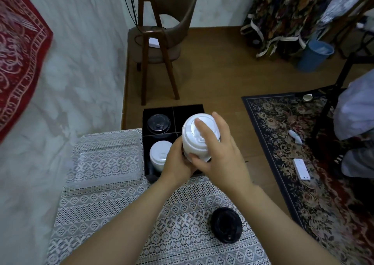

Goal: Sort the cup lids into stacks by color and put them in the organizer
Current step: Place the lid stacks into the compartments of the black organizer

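Head view: white stack (pixel 199 135) held tilted over the organizer (pixel 172 105).
Left hand (pixel 178 159) cups its base and right hand (pixel 220 153) wraps its top. Tilted like this, lids may slip apart or snag a divider. Far-left cell holds black lids (pixel 158 123), near-left white lids (pixel 159 155). A black stack (pixel 225 227) lies on the table (pixel 121 214).

brown chair (pixel 162 42), blue bin (pixel 315 56), patterned rug (pixel 283 143)

A black square four-cell organizer (pixel 149 112) has its left cells blocked by a black lid stack (pixel 158 124) and a short white lid stack (pixel 159 155). A tall held white lid stack (pixel 191 142) covers the right cells, the far one seemingly open.
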A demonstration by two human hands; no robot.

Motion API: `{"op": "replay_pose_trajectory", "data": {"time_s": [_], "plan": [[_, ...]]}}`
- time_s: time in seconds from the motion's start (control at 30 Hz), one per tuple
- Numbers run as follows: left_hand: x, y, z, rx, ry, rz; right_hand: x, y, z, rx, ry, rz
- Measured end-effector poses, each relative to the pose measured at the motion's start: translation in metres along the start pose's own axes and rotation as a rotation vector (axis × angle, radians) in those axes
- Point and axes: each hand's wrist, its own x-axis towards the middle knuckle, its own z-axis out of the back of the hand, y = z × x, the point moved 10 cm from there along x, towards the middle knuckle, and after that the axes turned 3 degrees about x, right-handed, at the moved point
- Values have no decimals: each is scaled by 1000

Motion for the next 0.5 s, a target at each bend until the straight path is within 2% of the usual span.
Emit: {"op": "replay_pose_trajectory", "data": {"time_s": [0.13,0.33,0.5], "plan": [[26,-15,14,51,-41,-65,28,0,3,10,-13,10],[65,0,24,131,-75,-33,64,-6,2,-8,-4,4],[84,-6,29,151,-115,-72,85,-14,-4,-15,37,7]]}}
